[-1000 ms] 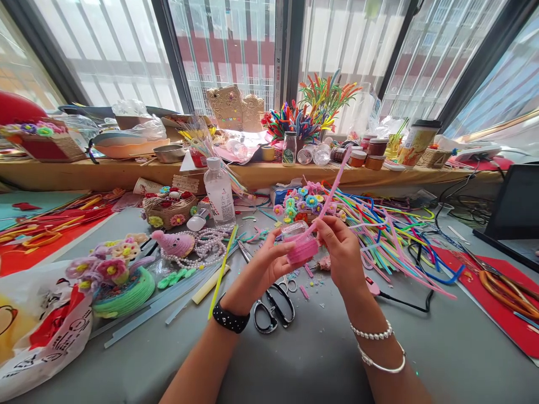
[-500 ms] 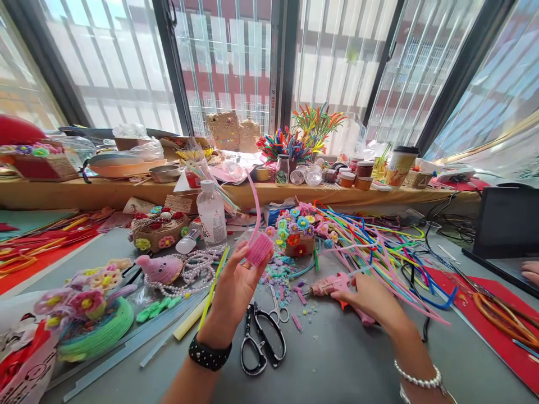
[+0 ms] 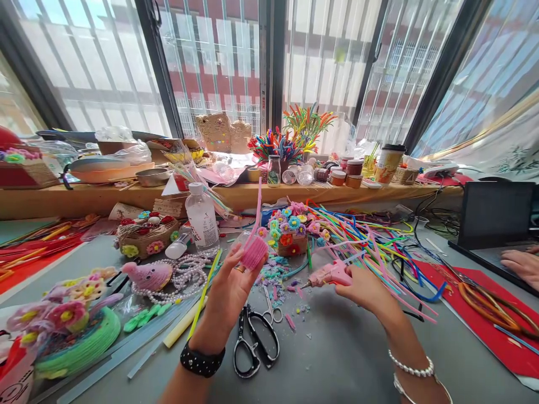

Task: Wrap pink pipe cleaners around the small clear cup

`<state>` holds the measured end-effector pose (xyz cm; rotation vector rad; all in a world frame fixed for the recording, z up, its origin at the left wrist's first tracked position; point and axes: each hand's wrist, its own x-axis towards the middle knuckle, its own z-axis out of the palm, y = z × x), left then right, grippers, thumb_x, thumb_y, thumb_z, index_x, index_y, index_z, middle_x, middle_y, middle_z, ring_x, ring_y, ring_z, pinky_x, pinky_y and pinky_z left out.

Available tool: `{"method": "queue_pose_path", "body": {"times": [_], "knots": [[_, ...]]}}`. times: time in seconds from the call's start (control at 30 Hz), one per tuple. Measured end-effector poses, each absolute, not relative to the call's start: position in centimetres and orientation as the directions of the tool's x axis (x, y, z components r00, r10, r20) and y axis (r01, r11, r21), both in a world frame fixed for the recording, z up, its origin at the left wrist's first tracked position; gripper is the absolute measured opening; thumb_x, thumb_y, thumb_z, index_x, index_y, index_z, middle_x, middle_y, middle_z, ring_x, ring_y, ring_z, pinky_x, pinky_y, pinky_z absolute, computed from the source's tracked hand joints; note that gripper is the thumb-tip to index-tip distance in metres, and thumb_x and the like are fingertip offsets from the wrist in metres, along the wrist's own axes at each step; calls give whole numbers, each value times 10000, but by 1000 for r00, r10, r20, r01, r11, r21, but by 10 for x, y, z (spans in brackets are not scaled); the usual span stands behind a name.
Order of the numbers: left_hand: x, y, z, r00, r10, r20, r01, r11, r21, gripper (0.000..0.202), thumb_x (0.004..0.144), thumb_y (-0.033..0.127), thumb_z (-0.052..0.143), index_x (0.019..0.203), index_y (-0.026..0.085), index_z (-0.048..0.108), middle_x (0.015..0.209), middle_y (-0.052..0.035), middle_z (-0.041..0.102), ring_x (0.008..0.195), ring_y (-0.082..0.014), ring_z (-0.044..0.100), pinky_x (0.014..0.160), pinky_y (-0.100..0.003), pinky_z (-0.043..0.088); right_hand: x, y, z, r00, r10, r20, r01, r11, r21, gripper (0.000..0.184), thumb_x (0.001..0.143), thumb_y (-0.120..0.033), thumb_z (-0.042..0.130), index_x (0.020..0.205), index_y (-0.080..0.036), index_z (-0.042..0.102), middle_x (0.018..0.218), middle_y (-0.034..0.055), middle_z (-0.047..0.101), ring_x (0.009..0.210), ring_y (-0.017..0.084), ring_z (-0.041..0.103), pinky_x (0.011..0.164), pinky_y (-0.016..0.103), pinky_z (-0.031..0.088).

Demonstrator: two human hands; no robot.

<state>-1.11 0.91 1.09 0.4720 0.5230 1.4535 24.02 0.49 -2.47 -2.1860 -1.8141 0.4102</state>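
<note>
My left hand (image 3: 229, 292) is closed around a small pink piece wound from pipe cleaner (image 3: 254, 252), its loose end standing straight up. In my right hand (image 3: 366, 285) is a pink glue gun (image 3: 330, 275), gripped by the handle with its nozzle pointing left. A clear glue stick (image 3: 356, 256) sticks out behind the gun. Below and between my hands lie black-handled scissors (image 3: 256, 342) and small silver scissors (image 3: 272, 307). Bits of pipe cleaner and coloured beads (image 3: 275, 269) are scattered beyond them.
A flower-covered basket (image 3: 292, 246) and a heap of pipe cleaners (image 3: 370, 230) lie beyond my hands. A water bottle (image 3: 202, 219), bead strings (image 3: 189, 278) and a green flower dish (image 3: 80, 342) stand left. At right, another person's hand (image 3: 520, 264) rests on a laptop (image 3: 497, 216).
My right hand has raised the glue gun slightly off the table, wrapping around its handle. My left hand still holds the pink piece, whose tail now stands straighter. The view has shifted slightly right.
</note>
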Motion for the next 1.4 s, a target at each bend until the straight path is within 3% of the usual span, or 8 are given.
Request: {"method": "queue_pose_path", "body": {"times": [0.17, 0.4, 0.57, 0.67, 0.87, 1.0, 1.3, 1.4], "knots": [[-9, 10, 10, 54, 997, -52, -800, 75, 596, 583, 802, 98, 512, 1328, 154, 266, 994, -120, 627, 845, -195, 677, 763, -257, 566, 243, 4, -20, 189, 982, -8, 873, -172, -457, 155, 647, -271, 540, 765, -179, 501, 713, 42, 617, 596, 169, 544, 504, 246, 316], [-12, 10, 9, 46, 998, -33, -787, 56, 614, 531, 796, 89, 503, 1288, 185, 326, 992, -94, 630, 824, -189, 680, 737, -268, 575, 229, 6, -25, 134, 988, 83, 950, -104, -294, 179, 664, -153, 543, 842, -146, 522, 824, 72, 622, 695, 183, 563, 514, 243, 263], [-13, 11, 7, 41, 999, -31, -788, 51, 613, 511, 792, 99, 511, 1271, 170, 345, 1011, -112, 623, 841, -202, 678, 736, -269, 577, 233, 6, -24, 136, 983, 122, 961, -101, -256, 223, 698, -158, 531, 920, -144, 525, 937, 98, 622, 792, 208, 577, 552, 250, 279], [-12, 11, 7, 46, 998, -53, -800, 69, 597, 530, 800, 100, 508, 1283, 172, 304, 994, -111, 626, 838, -204, 681, 735, -274, 579, 241, 6, -24, 96, 987, 125, 973, -67, -221, 209, 675, -160, 528, 884, -153, 538, 884, 84, 635, 766, 207, 577, 551, 252, 283], [-11, 11, 8, 55, 997, -55, -806, 77, 587, 493, 808, 99, 496, 1260, 173, 312, 985, -112, 626, 875, -216, 678, 726, -272, 581, 246, 8, -23, 66, 989, 130, 954, -25, -300, 166, 702, -319, 513, 774, -170, 521, 743, 60, 625, 639, 183, 543, 519, 247, 283], [-12, 13, 6, 53, 998, -18, -806, 53, 589, 425, 800, 103, 508, 1200, 160, 374, 989, -117, 623, 856, -212, 679, 729, -275, 580, 238, 8, -25, -54, 998, 29, 931, 61, -359, 136, 692, -313, 525, 660, -186, 488, 659, 21, 604, 576, 145, 513, 500, 230, 273], [-17, 14, 6, 37, 999, -37, -808, 52, 587, 351, 769, 114, 541, 1098, 181, 439, 964, -93, 618, 834, -222, 680, 733, -334, 584, 216, 6, -25, -70, 994, 78, 924, 94, -371, 142, 730, -316, 517, 707, -178, 539, 697, 40, 631, 596, 147, 529, 508, 225, 283], [-17, 14, 6, 28, 999, -42, -807, 48, 589, 330, 760, 117, 548, 1070, 181, 456, 949, -86, 618, 832, -221, 679, 733, -338, 583, 215, 5, -25, -73, 996, 46, 934, 85, -347, 107, 680, -285, 561, 674, -179, 551, 659, 36, 628, 564, 149, 526, 482, 227, 264]]}}
